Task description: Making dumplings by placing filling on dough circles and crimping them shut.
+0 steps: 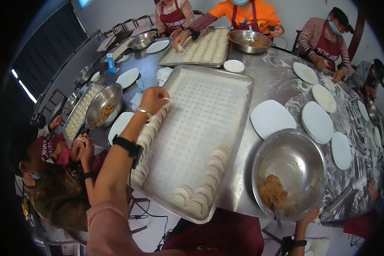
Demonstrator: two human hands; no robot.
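Observation:
My left hand (154, 100), with a bracelet and a black wristband, pinches a pale dough piece (167, 100) at the far end of a row of folded dumplings (150, 129). This row runs along the left side of a metal tray (250, 96) with a dotted, pale lining. More dumplings (215, 166) overlap along the tray's near right side. My right hand (309, 217) is by the near right rim of a steel bowl (294, 160), which hides most of its fingers; its grip cannot be made out. The bowl contains brown filling (272, 188) and a metal utensil (276, 212).
White plates (273, 119) stand right of the tray, beside a floury surface (358, 128). Beyond it are a fuller dumpling tray (204, 48) and another filling bowl (249, 41). At left, a person's hands (83, 147) hold dough near a bowl (105, 105). Several co-workers surround the table.

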